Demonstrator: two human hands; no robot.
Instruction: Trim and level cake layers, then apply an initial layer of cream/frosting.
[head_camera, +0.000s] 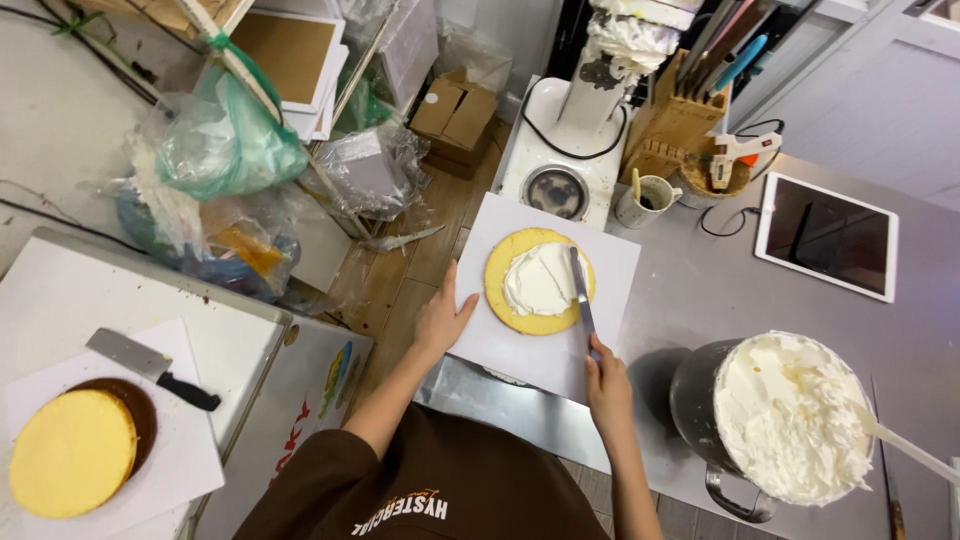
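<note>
The right hand (607, 385) was closed around the handle of a long palette knife (580, 290), with the blade reaching away from the hand and lying across the white cream (538, 280) spread on a round yellow cake layer (505, 290). That cake sat on a white square board (610, 270) on the steel counter (700, 290). The left hand (441, 322) lay flat and open, fingers spread, pressing on the board's left edge just beside the cake, holding nothing. A big metal bowl (695, 400) of whipped cream stood right of the knife hand. Off to the left, another yellow cake layer (72, 452) and a cleaver (150, 366) lay on a white sheet.
</note>
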